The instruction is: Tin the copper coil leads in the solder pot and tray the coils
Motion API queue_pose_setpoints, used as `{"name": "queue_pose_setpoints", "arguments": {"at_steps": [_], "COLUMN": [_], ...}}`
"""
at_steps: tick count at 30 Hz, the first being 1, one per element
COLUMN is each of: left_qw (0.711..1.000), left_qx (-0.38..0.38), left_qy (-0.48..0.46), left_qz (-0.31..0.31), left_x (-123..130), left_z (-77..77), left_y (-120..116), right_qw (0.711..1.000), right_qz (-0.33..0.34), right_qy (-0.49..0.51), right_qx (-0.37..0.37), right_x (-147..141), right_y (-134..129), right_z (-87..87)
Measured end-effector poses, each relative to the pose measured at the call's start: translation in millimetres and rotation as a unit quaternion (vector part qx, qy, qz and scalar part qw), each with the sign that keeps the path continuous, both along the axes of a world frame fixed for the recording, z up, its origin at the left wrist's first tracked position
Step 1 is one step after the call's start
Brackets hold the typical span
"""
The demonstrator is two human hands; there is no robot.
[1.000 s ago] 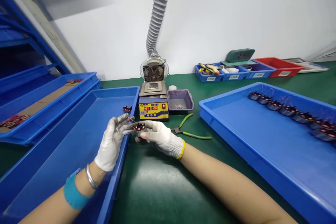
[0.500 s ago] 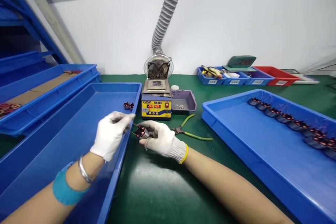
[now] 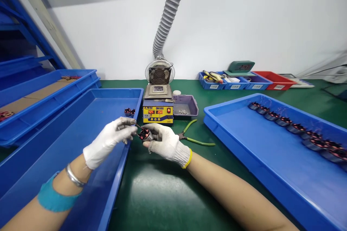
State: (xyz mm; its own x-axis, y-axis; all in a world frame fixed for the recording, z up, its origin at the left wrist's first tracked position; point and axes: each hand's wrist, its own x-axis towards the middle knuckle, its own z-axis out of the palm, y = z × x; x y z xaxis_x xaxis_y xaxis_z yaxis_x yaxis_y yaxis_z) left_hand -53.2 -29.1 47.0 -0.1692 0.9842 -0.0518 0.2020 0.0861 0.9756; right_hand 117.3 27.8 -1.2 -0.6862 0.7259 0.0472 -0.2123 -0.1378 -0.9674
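Note:
My right hand, in a white knit glove with a yellow cuff edge, grips a small motor stator by its silvery side. The stator's dark, copper-wound end faces left, and thin wire leads stick out of it. My left hand, also gloved in white, has its thumb and fingertips around one wire lead; the contact itself is small and partly hidden. Below my hands lies the green tabletop. Green-handled cutters rest open just beyond my right hand.
A yellow-fronted solder pot stands ahead under a grey duct. Two stators sit in the left blue tray. The right blue tray holds a row of several stators. A purple bin is beside the pot.
My left hand has shifted slightly left and flattened, its fingers less bunched. My right hand still holds the stator. The whole view has moved a little.

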Motion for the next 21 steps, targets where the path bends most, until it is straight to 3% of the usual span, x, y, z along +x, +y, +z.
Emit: {"name": "queue_pose_setpoints", "arguments": {"at_steps": [5,7,9,11,13,17,21], "left_qw": [0.987,0.954,0.890,0.828,0.795,0.776,0.775], "left_qx": [0.056,0.077,0.088,0.098,0.094,0.068,0.057], "left_qy": [0.147,0.291,0.442,0.536,0.578,0.605,0.605], "left_qz": [0.015,0.002,-0.062,-0.129,-0.158,-0.166,-0.170], "left_x": [17.6,26.6,33.8,37.6,38.2,36.5,36.2], "left_z": [-16.0,-24.2,-30.3,-33.4,-34.4,-34.4,-35.1], "left_y": [-1.0,-1.6,-1.6,-0.9,0.5,2.7,3.8], "right_qw": [0.996,0.987,0.966,0.932,0.879,0.764,0.704], "right_qz": [-0.077,-0.137,-0.205,-0.258,-0.287,-0.299,-0.295], "right_qy": [0.003,-0.020,-0.066,-0.153,-0.270,-0.432,-0.500], "right_qx": [0.038,0.086,0.144,0.205,0.268,0.375,0.408], "right_x": [8.4,17.4,26.7,31.5,28.5,1.4,-31.5], "right_y": [17.2,36.7,64.0,95.8,127.2,174.3,198.8], "right_z": [8.6,18.1,33.2,53.4,75.4,108.0,115.7]}}
